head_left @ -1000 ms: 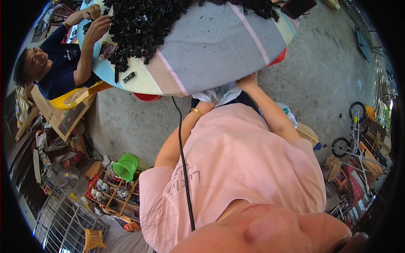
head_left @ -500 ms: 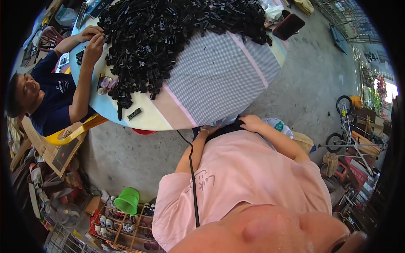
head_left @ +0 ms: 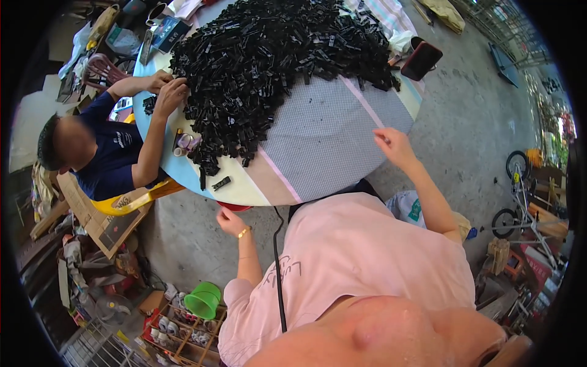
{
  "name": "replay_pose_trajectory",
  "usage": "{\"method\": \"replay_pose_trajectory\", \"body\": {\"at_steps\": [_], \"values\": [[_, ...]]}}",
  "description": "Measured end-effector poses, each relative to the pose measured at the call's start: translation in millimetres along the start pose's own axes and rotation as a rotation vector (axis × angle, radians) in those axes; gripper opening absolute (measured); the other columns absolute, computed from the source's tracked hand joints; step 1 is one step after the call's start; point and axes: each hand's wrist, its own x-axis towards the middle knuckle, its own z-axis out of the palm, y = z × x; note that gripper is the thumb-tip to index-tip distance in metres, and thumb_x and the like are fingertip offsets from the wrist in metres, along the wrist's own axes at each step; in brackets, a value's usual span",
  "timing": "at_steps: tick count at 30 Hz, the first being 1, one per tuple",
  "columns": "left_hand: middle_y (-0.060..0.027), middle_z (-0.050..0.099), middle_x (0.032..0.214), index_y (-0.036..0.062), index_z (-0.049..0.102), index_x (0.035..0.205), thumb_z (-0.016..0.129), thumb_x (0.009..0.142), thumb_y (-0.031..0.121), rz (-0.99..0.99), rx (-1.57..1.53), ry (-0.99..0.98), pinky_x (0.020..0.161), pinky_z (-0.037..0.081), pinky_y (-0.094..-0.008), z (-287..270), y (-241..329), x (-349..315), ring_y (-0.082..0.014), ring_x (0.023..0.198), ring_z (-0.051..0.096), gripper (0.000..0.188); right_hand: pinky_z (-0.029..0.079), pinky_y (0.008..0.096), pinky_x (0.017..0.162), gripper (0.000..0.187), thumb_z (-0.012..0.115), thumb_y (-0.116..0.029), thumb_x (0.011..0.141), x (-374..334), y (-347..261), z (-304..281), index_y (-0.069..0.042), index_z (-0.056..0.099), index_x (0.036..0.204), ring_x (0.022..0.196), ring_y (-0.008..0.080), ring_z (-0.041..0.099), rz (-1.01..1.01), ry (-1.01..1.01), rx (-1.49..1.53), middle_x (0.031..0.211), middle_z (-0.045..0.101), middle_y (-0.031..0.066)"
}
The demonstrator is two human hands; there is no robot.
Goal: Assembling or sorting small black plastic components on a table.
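My right hand (head_left: 394, 145) hovers by the right edge of the round table, its fingers loosely bent and apart, with nothing visible in them. Beside the table's near left edge, my left hand (head_left: 231, 221) hangs low with a gold bracelet at its wrist. Its fingers are slightly bent and look empty, close to a red rim (head_left: 235, 207) under the table. A large heap of small black plastic clip-like pieces (head_left: 244, 79) covers the far and left parts of the tabletop (head_left: 330, 128). One single black piece (head_left: 221, 183) lies apart near the front edge.
Across at the left, a person's hands (head_left: 171, 92) work at the heap's edge. A phone (head_left: 422, 61) stands at the table's right rim. Small containers (head_left: 185, 144) sit beside the heap. A black cable (head_left: 279, 263) runs down my front. A green bucket (head_left: 202, 301) stands on a shoe rack.
Both my hands have left my lap and moved apart: the right one up to the table's right edge, the left one out to the left. The view has shifted slightly.
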Motion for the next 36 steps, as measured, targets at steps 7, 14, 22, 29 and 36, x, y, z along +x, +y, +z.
{"method": "replay_pose_trajectory", "body": {"at_steps": [7,14,22,29,36], "values": [[-0.0143,0.056,0.099,0.001,0.056,0.098,0.058,0.077,0.008,0.765,-0.066,-0.698,0.082,0.043,-0.035,92.4,187.6,-0.4,-0.0295,0.093,0.054,0.023,0.043,0.0352,0.084,0.026,0.062,-0.014,0.072,147.7,-24.0,12.6,-0.003,0.058,0.095,0.097,0.0298,0.052,-0.66,0.032,-0.06,0.103,0.056,0.0135],[-0.0207,0.037,0.127,0.002,0.042,0.122,0.06,0.074,0.038,1.156,0.263,-0.649,0.102,0.018,-0.0479,212.3,273.7,3.1,-0.0359,0.122,0.03,0.063,0.041,0.0382,0.087,0.031,0.064,-0.021,0.07,307.9,-25.3,50.1,-0.003,0.061,0.094,0.099,0.0344,0.052,-0.648,0.28,-0.013,0.107,0.054,0.0196],[-0.0219,0.034,0.131,0.0055,0.039,0.126,0.053,0.072,0.056,1.073,0.44,-0.593,0.101,0.012,-0.055,299.0,300.5,13.3,-0.0439,0.124,0.02,0.076,0.025,0.057,0.095,0.065,0.057,-0.062,0.067,425.3,10.2,49.9,-0.028,0.048,0.122,0.124,0.0383,0.023,-0.089,0.295,-0.375,0.136,0.028,0.0139],[-0.0168,0.036,0.128,0.0125,0.05,0.118,0.06,0.066,0.054,1.033,0.201,-0.746,0.093,0.021,-0.0591,291.9,294.3,-32.9,-0.0398,0.115,0.032,0.067,0.023,0.0546,0.095,0.06,0.053,-0.069,0.065,419.1,-28.0,106.2,-0.032,0.057,0.112,0.124,0.0333,0.026,-0.181,0.351,-0.356,0.134,0.032,0.0101],[-0.0088,0.044,0.123,0.02,0.058,0.104,0.064,0.066,0.045,1.278,-0.086,-0.847,0.095,0.008,-0.0646,248.5,291.7,-20.0,-0.0333,0.12,0.033,0.046,0.035,0.0485,0.087,0.043,0.064,-0.054,0.063,366.7,-43.4,122.2,-0.029,0.065,0.097,0.111,0.0289,0.042,-0.498,0.223,-0.192,0.124,0.044,0.0024]]}}
